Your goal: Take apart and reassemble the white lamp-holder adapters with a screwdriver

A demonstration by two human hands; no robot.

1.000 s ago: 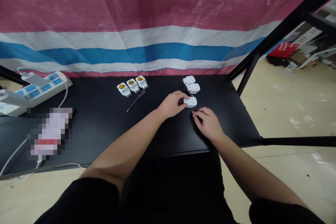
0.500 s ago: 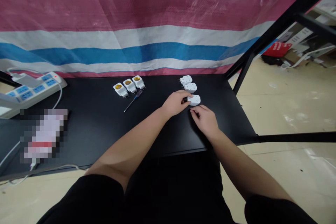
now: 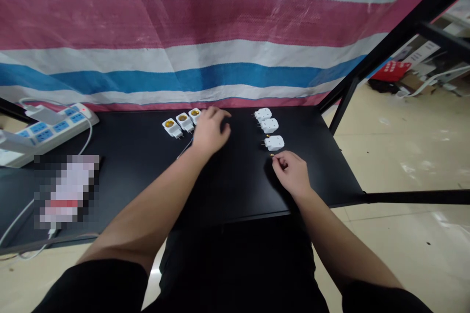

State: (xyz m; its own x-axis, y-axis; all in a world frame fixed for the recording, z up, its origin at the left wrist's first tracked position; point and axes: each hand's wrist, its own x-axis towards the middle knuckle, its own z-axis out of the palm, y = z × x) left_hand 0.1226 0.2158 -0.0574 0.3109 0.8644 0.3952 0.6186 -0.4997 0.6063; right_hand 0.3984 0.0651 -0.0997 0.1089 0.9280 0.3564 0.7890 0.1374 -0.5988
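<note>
My left hand (image 3: pixel 211 131), fingers apart and holding nothing visible, hovers at the right end of a row of white plug-in lamp sockets (image 3: pixel 171 126) with gold-coloured insides. It hides most of the screwdriver (image 3: pixel 184 147); only the shaft shows. My right hand (image 3: pixel 293 172) pinches a tiny brass-coloured piece (image 3: pixel 271 155) just above the tabletop. Beyond that hand lies a white plug adapter (image 3: pixel 275 143), its pins pointing left. Another small brass-coloured piece (image 3: pixel 268 136) is at its far edge. Two more white plug adapters (image 3: pixel 270 125) rest farther back, close together.
The black table (image 3: pixel 235 190) has a striped tarpaulin (image 3: pixel 235 19) hanging behind it. At the left are a power strip (image 3: pixel 55 127) with cables and a blurred-out phone-like object (image 3: pixel 69 188). A black metal frame (image 3: pixel 348 93) rises at the right.
My left hand has left the nearest plug adapter and moved left to the lamp sockets, now covering the screwdriver's handle. My right hand stays nearly in place; the brass-coloured piece at its fingertips now shows.
</note>
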